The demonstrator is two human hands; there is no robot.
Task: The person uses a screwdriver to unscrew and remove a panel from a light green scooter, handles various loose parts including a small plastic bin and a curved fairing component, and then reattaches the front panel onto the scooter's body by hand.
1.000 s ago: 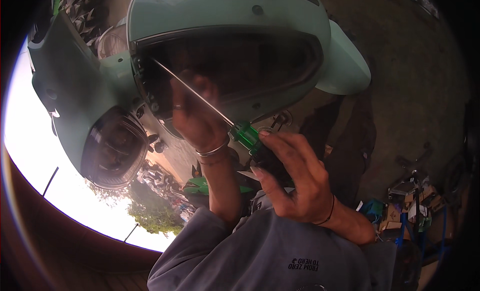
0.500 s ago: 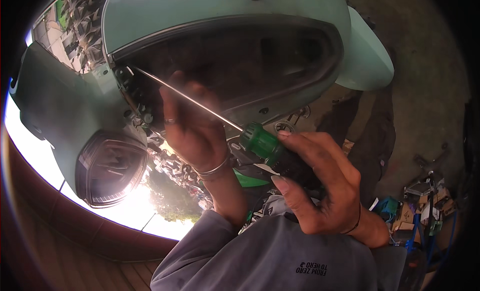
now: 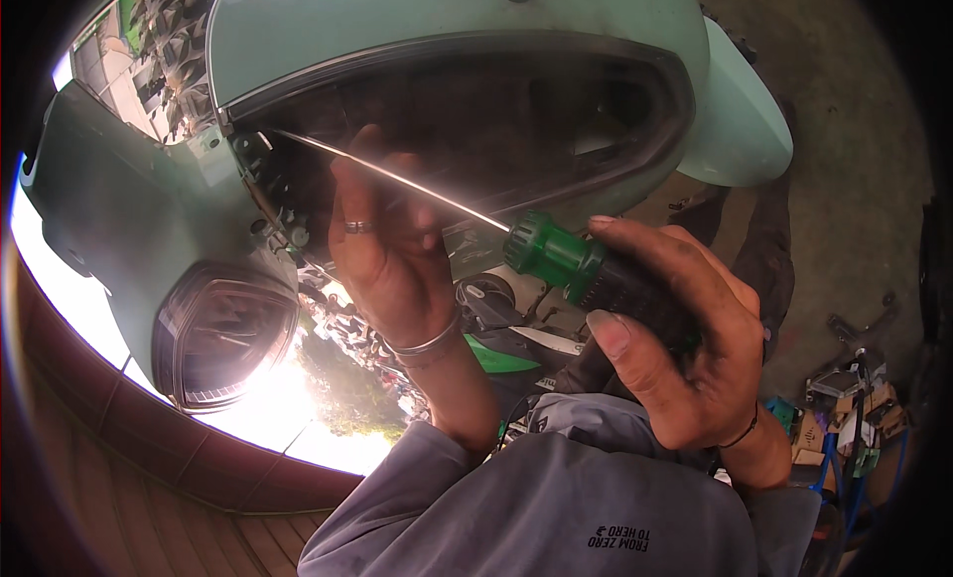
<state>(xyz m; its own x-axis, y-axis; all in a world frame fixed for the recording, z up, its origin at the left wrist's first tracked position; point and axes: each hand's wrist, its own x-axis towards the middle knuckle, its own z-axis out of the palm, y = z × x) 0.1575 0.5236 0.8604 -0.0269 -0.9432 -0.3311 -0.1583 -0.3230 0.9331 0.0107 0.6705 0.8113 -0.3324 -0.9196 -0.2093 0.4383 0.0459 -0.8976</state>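
Note:
My right hand [image 3: 695, 349] grips the black-and-green handle of a screwdriver [image 3: 566, 254]. Its long metal shaft slants up-left to the left end of a dark oval recess [image 3: 526, 100] in pale green vehicle bodywork [image 3: 447, 6], near small fittings there; the exact tip contact is unclear. My left hand [image 3: 387, 259], with a ring and metal bangle, is raised palm toward me at the recess, behind or beside the shaft, its fingers loosely bent and apart, with nothing visible in them.
A green panel with a lamp [image 3: 223, 339] hangs at left, another pale green part [image 3: 735, 110] at right. Dark-and-green vehicle parts [image 3: 496, 354] lie beyond my arms. Boxes and blue tubing [image 3: 844, 438] are at lower right. Bright daylight shows at left.
My right hand and the screwdriver handle have moved right, with the shaft now at a shallower slant. My left hand has shifted slightly, and the bodywork appears wider across the view.

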